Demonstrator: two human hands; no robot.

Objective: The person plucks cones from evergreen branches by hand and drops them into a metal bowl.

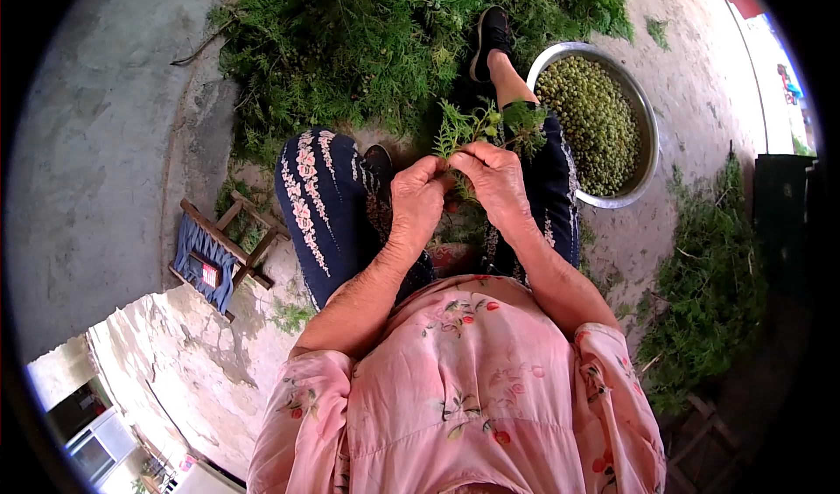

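Observation:
A leafy green sprig (457,129) of feathery evergreen sits between my two hands, above my knees. My left hand (416,198) pinches its lower end between thumb and fingers. Close against it, my right hand (493,182) is closed on the same sprig, with the fingertips nearly touching those of the left. A few small round yellow-green fruits (492,125) show among the leaves. To the right of my right hand, a wide metal basin (649,135) holds a heap of small round green fruits (591,122).
A large pile of cut evergreen branches (350,48) lies ahead of my feet. More branches (709,275) are heaped at the right. A small wooden stool (214,231) with blue strapping lies tipped on the left. Beside it runs a grey concrete slab (96,144).

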